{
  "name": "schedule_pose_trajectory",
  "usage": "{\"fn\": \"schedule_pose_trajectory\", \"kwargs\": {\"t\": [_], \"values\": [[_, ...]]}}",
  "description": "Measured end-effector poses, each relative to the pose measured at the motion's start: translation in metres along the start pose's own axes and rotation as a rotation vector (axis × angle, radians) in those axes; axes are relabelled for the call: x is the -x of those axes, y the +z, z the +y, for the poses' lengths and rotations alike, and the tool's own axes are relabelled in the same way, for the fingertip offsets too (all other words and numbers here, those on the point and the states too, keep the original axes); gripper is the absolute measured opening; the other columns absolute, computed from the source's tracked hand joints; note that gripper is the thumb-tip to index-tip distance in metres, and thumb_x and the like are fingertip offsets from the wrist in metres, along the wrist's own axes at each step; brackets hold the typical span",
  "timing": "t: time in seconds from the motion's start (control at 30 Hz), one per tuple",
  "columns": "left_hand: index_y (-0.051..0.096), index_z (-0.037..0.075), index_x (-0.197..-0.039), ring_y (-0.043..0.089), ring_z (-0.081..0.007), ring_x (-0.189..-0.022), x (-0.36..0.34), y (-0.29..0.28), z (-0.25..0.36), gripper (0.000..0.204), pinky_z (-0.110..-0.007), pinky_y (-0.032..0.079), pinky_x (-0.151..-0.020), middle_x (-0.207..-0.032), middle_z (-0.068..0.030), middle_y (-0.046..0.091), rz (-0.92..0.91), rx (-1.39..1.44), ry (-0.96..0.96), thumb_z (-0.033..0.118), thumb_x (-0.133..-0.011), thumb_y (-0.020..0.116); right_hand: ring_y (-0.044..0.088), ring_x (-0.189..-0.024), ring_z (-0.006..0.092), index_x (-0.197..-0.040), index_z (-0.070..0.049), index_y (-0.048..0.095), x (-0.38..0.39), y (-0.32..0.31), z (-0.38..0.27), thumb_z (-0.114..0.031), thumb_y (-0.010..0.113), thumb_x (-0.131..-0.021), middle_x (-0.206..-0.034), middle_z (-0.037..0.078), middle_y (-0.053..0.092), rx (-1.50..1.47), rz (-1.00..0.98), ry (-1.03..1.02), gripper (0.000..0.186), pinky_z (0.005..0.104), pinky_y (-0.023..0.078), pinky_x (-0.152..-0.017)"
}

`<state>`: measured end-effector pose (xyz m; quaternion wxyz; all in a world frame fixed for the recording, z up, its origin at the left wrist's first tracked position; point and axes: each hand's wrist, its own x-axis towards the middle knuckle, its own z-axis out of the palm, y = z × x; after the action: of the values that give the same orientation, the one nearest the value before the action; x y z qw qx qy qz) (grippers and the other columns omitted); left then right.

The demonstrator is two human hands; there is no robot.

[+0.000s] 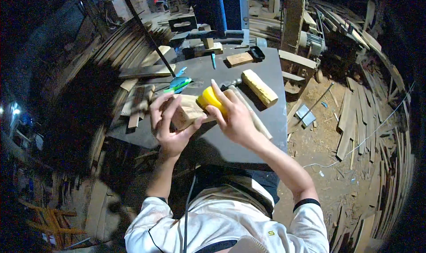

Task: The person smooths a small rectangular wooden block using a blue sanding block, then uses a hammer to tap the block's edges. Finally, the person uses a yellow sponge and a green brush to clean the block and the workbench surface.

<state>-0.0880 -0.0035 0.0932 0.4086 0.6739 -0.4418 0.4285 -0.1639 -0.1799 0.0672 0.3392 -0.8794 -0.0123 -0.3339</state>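
White shirt (pixel 222 219) at bottom; centre, left hand (pixel 172 135) grips block (pixel 187 112), right hand (pixel 236 121) clasps yellow thing (pixel 212 100); I'd keep the block steady.

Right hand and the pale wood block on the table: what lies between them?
In the head view, a pale tool handle lies between the right hand and the wood block.

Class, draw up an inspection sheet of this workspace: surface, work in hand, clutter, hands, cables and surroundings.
Surface: grey tabletop, partly shaded.
Work in hand: wooden block; yellow object.
Clutter: hammer-like tool, rough wooden piece, flat wooden piece, black item.
Hands: left hand grips the wooden block; right hand holds the yellow object against or close to it.
Cables: white cord on the floor; dark cord over the shirt.
Surroundings: stacked planks at left, loose boards at right.
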Motion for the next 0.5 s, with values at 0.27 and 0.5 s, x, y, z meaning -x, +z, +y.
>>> {"fn": "schedule_pose_trajectory", "kwargs": {"t": [0.27, 0.5], "values": [[0.061, 0.006, -0.125, 0.053, -0.0372, -0.114, -0.008, 0.026, 0.020, 0.058, -0.047, 0.046, -0.094, -0.123, -0.0220, 0.052, -0.025, -0.081, 0.047, 0.047, -0.086, 0.072, 0.054, -0.114, 0.0448, -0.145, 0.006, 0.038, -0.004, -0.015, -0.001, -0.031, 0.046, -0.103, -0.119, 0.033, 0.055, -0.219, -0.081, 0.099, 0.056, 0.0467, 0.043, -0.100], [0.055, 0.003, -0.128, 0.047, -0.0393, -0.124, -0.008, 0.025, 0.022, 0.054, -0.050, 0.036, -0.106, -0.130, -0.0241, 0.049, -0.131, 0.021, -0.057, 0.046, -0.097, 0.056, 0.057, -0.107, 0.0478, -0.142, 0.008, 0.038, -0.005, -0.001, 0.025, -0.037, 0.041, -0.105, -0.112, 0.035, 0.059, -0.140, -0.064, 0.156, 0.058, 0.0499, 0.046, -0.091]]}}
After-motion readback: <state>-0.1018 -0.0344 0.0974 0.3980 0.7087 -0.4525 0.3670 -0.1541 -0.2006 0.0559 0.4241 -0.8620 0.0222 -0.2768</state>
